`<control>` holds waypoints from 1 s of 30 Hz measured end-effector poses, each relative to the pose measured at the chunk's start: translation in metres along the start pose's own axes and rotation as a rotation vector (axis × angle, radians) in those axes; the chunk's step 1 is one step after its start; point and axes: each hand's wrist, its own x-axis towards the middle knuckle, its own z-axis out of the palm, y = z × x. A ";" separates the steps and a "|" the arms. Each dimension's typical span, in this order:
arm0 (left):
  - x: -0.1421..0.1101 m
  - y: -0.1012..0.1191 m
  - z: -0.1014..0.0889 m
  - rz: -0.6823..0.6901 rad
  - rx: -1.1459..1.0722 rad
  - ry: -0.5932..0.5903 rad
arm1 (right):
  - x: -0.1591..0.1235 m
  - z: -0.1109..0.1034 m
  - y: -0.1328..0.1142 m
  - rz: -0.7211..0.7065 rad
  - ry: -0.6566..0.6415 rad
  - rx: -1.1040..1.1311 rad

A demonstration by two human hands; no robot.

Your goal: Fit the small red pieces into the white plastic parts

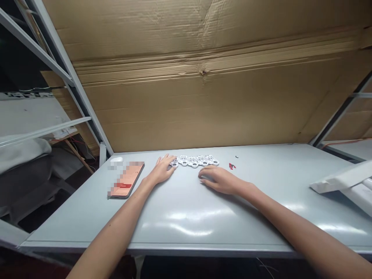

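Note:
A row of several small white plastic parts [195, 161] with round holes lies near the back of the grey table [186, 217]. My left hand [162, 169] rests flat on the table with fingers stretched out, its fingertips touching the leftmost part. Just in front of the row, my right hand [219, 180] lies palm down with its fingers curled slightly toward the left. It seems to cover a small white piece, but I cannot make that out.
A phone [126, 185] lies face up at the left of the table, with a small white object [116, 159] behind it. Tiny red bits [231, 166] sit right of the row. White long pieces [343, 182] rest at the right edge. A cardboard wall [203, 97] backs the table.

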 end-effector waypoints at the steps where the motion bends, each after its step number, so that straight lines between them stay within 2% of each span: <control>1: 0.000 0.000 0.000 0.003 -0.007 0.005 | 0.000 0.000 0.000 0.004 -0.004 -0.001; 8: 0.000 0.001 -0.009 0.046 -0.039 0.017 | -0.001 -0.001 -0.003 -0.010 0.015 0.021; 11: -0.003 0.009 -0.015 0.102 -0.040 0.048 | -0.002 -0.008 0.003 0.024 0.089 0.019; 14: -0.010 0.028 -0.016 0.145 -0.026 0.063 | -0.007 -0.022 0.020 0.189 0.261 -0.012; 16: -0.016 0.044 -0.013 0.187 -0.037 0.052 | -0.012 -0.033 0.037 0.378 0.371 -0.060; 17: -0.019 0.053 -0.010 0.217 -0.053 0.040 | -0.015 -0.037 0.046 0.491 0.382 -0.065; 19: -0.024 0.067 -0.004 0.274 -0.084 0.000 | -0.020 -0.042 0.062 0.676 0.361 -0.096; 21: -0.027 0.077 0.001 0.308 -0.103 -0.039 | -0.024 -0.043 0.074 0.785 0.303 -0.115; 25: -0.029 0.081 0.002 0.310 -0.096 -0.045 | -0.026 -0.037 0.082 0.827 0.215 -0.093; 30: -0.028 0.076 -0.006 0.281 -0.049 -0.045 | -0.024 -0.032 0.081 0.842 0.182 -0.076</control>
